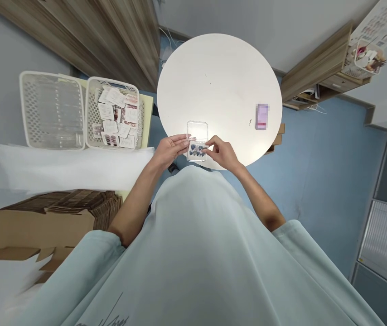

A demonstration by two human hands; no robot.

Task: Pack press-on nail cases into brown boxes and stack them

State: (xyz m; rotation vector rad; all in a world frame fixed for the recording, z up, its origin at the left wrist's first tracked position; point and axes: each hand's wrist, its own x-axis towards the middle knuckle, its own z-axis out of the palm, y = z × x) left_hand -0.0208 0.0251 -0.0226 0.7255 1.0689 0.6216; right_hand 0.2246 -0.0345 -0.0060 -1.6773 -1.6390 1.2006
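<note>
case [196, 159] (lid [197, 129] up) sits by near edge of table [217, 81], room beyond.

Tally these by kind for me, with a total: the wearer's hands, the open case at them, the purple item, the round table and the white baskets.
Hands: 2 (left hand, right hand)
Open clear case: 1
Purple item: 1
Round table: 1
White baskets: 3
Total: 8

The left arm [135, 206] is stretched toward one o'clock, the left hand [168, 151] pointed at three; the right arm [258, 194] is angled toward ten-thirty, the right hand's [223, 155] fingers bent.
</note>
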